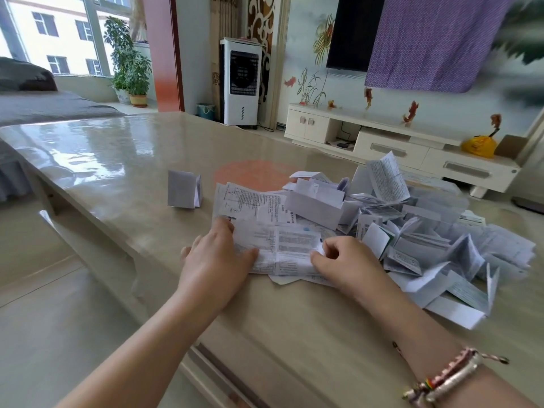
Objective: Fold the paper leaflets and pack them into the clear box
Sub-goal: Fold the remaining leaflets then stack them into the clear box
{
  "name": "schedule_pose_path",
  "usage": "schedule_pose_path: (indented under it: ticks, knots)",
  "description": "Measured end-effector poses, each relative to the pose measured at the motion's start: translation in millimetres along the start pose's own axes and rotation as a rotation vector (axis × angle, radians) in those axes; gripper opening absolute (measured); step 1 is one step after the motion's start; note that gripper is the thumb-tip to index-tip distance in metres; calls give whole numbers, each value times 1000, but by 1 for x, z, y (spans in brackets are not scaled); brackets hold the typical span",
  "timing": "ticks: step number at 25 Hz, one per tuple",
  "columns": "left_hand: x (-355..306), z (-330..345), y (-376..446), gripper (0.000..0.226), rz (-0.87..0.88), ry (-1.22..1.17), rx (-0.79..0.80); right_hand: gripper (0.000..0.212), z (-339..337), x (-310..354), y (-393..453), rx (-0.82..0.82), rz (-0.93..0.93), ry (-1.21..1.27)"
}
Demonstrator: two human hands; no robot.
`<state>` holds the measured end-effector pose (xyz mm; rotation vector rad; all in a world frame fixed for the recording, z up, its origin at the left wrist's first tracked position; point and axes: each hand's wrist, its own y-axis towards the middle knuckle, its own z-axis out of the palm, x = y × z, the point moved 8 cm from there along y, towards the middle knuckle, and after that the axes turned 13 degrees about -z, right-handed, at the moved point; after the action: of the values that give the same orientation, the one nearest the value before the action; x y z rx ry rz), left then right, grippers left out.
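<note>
Left hand (216, 254) lay flat pinning the leaflet (282, 245) mid-frame; right hand (338, 262) pinched its edge. Best to align corners, then crease.

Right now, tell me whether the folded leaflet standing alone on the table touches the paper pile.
Apart. The head view shows the folded leaflet standing by itself, with a strip of bare table between it and the nearest sheet of the paper pile.

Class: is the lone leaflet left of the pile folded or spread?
Folded: the lone leaflet stands tent-like on the table, layered edges showing.
</note>
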<state>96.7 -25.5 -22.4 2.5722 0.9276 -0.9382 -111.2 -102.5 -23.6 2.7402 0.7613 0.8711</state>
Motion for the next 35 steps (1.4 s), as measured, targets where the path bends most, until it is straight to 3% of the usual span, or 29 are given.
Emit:
schedule_pose_path:
  ticks: [5, 9, 13, 19, 21, 23, 25, 28, 31, 35]
  knots:
    - [-9, -2, -5, 57, 90, 94, -37, 42, 0, 5, 3, -5, -17, -80]
    - [-16, -2, -8, 51, 184, 232, -114, 43, -1, 12, 2, 14, -32, -134]
    - [-17, 0, -4, 38, 186, 313, -130, 42, 2, 13, 3, 34, -39, -191]
    - [-16, 3, -5, 39, 149, 374, -108, 41, 4, 14, 4, 52, -50, -314]
    - [-18, 1, -7, 36, 165, 402, -151, 32, -2, 19, 4, -6, -80, -425]
    - [-25, 3, -10, 29, 247, 406, -184, 40, -6, 29, 4, -91, -144, -522]
    - [-30, 9, -12, 26, 326, 390, -157, 46, -2, 48, 1, -184, -271, -485]
    - [-30, 14, -9, 33, 277, 343, -79, 48, 8, 64, -4, -192, -332, -409]
    - [-28, 18, -12, 42, 239, 418, -40, 39, 10, 62, -5, -126, -302, -345]
    - [-22, 15, -17, 39, 228, 429, -18, 30, -3, 39, -11, -59, -199, -314]
